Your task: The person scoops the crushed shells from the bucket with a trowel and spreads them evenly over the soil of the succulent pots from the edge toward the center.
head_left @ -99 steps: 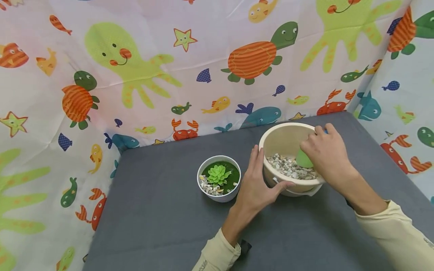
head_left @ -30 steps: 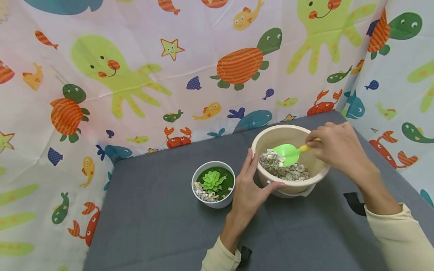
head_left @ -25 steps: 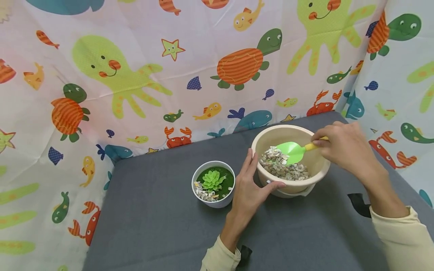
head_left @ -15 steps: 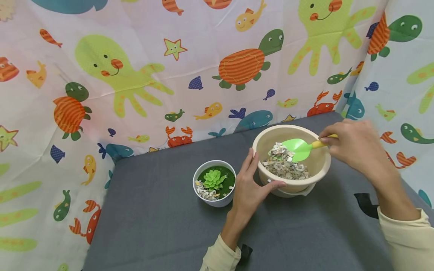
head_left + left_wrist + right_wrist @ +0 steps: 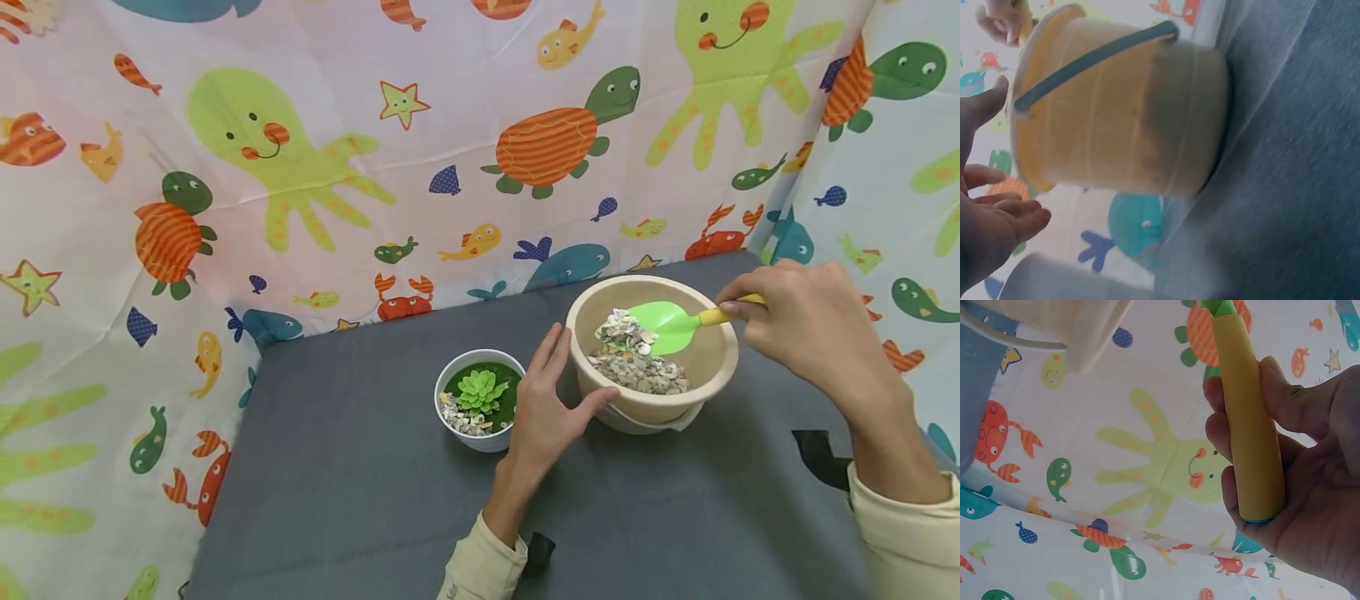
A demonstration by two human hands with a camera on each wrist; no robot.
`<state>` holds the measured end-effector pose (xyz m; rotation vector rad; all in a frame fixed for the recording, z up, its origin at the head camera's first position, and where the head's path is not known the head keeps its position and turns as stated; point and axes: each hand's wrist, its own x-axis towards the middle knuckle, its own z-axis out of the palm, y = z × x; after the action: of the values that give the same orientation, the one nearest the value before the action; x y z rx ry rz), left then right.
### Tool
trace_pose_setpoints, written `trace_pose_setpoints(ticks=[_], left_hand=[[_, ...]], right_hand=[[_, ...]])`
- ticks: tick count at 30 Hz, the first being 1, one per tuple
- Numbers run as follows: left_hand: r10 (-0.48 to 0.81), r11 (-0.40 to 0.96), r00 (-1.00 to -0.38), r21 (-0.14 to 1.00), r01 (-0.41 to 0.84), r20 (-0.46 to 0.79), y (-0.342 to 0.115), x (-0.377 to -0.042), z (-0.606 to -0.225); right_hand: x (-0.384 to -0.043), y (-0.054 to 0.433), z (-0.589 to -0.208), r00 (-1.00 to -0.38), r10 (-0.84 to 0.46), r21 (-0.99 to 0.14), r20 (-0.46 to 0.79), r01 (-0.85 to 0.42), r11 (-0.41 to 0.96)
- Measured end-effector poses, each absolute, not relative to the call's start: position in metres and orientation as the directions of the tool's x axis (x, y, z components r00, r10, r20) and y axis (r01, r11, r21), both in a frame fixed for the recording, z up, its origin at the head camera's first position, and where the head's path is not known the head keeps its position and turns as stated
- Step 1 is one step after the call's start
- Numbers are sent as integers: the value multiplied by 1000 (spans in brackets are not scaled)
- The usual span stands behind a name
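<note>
At the bottom of the head view, pale sleeves (image 5: 483, 562) are seen. In the lower centre, the left hand (image 5: 547, 408) is held spread at the left rim of the bucket (image 5: 652, 402); whether it is touched cannot be told. The right edge of the white pot (image 5: 480, 443), in which a green plant (image 5: 481, 392) is set, is partly covered by that hand. Right of centre, the loaded green scoop (image 5: 663, 327) is held by the right hand (image 5: 817, 329) above shell bits (image 5: 652, 379) in the bucket. The background is filled by a printed curtain (image 5: 450, 125). In the left wrist view, the bucket's carrying handle (image 5: 1097, 59) is shown across its side; in the right wrist view, curled fingers around the scoop's yellow grip (image 5: 1250, 431) are revealed.
</note>
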<state>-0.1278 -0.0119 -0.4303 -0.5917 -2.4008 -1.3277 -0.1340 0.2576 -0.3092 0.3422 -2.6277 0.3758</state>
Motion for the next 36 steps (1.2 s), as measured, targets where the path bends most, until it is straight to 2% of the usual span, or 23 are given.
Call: trace_pose_setpoints(ticks=[6,11,18,28,36], left_hand=[[178,469,-844,711,524,505,-32,-129,-421],[168,480,-837,698,530,520,-47,-128,-416],[139,515,-859,704,489,493,-70,-124,-412],[89,537,-867,709,456,490,-100,-118,-418],[47,539,-881,731,419,471,-125,-116,-428]], right_hand=[[-131,249,-304,-864,-174,-227,473,-311,923],[-132,240,-301,-828,-214,-209,519,-365,907],[-131,220,-295,-814,-230,-253,534,-413,875],[-136,189,-293,-781,-289,-257,553,-491,833],[-140,169,-294,-783,-310,-285,539,-515,809]])
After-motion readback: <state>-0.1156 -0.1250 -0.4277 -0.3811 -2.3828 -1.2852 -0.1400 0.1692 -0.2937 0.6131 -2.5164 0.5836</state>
